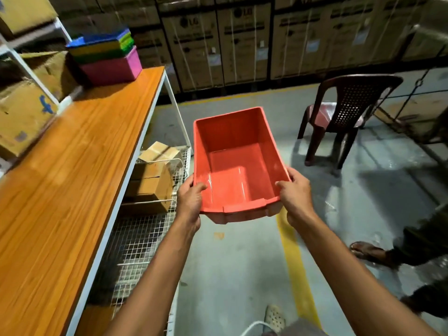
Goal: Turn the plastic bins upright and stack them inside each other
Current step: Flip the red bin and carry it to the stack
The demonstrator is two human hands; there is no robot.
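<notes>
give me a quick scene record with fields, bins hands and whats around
held bin: red bin, upright, open side up, empty, in the air over the floor
left hand: left hand grips the bin's near left corner
right hand: right hand grips the bin's near right corner
stack: nested bins, pink outermost, at the far end of the table
nearby: brown plastic chair, cardboard boxes on the wire shelf under the table
</notes>
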